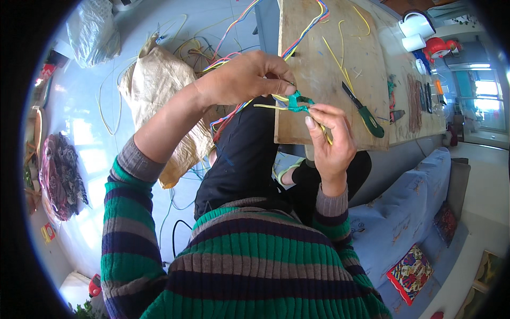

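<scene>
A short green strip [299, 102], which looks like tape, loops between my two hands in front of the board's near left corner. My left hand [249, 80] bends over it from above, thumb and fingers pinched at its upper end. From the right, my right hand [332, 133] pinches the lower end between thumb and forefinger. A yellow wire [268, 107] sticks out left from the strip. Yellow, blue and red wires [305, 40] run from beyond the board to my left hand, and more coloured wires [228, 118] hang below it. My fingers hide part of the join.
The wooden board [313, 125] carries a green-handled knife [369, 119] and loose yellow wire pieces [337, 56]. Beyond are white mugs [416, 25] and a bundle of brown strands [414, 101]. A beige sack [159, 80] and tangled wires [199, 50] lie on the floor at left.
</scene>
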A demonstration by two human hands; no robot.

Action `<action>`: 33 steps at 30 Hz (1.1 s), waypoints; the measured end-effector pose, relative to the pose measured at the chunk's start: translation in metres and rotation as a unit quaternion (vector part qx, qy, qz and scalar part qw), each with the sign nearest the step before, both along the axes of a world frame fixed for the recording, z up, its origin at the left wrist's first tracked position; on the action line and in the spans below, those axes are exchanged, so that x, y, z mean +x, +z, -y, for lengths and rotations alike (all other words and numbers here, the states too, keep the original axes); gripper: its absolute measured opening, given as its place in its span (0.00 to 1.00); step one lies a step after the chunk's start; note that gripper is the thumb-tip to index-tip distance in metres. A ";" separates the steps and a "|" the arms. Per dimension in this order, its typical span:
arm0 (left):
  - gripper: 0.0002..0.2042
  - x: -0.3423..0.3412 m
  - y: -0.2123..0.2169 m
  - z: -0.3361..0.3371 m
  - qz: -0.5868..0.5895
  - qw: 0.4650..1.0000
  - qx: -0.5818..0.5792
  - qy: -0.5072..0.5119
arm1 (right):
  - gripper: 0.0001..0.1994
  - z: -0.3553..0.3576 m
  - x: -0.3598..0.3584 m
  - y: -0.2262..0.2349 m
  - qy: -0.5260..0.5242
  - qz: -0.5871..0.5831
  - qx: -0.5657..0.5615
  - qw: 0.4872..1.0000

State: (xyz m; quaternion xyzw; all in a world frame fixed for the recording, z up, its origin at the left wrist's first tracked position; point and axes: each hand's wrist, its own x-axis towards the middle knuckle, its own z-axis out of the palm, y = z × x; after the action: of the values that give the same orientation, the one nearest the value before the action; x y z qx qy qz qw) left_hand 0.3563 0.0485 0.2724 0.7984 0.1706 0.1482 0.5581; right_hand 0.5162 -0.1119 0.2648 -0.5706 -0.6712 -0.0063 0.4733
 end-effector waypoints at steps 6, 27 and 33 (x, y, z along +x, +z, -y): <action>0.07 -0.006 0.021 0.022 0.000 0.997 -0.038 0.062 | 0.06 -0.001 0.003 -0.005 -0.042 -0.052 -0.003 0.998; 0.10 0.031 -0.060 0.114 0.366 0.506 -0.780 0.042 | 0.05 -0.003 -0.008 -0.006 -0.042 -0.059 0.012 0.997; 0.10 0.030 -0.064 0.114 0.380 0.532 -0.755 0.043 | 0.05 -0.003 -0.007 -0.010 -0.046 -0.068 0.013 0.997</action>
State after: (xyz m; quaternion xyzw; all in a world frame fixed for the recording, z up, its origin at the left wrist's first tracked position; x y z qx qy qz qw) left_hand 0.3867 -0.0651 0.2084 -0.0603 0.0253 0.2771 0.9586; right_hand 0.5094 -0.1090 0.2551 -0.5939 -0.6106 0.0021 0.5238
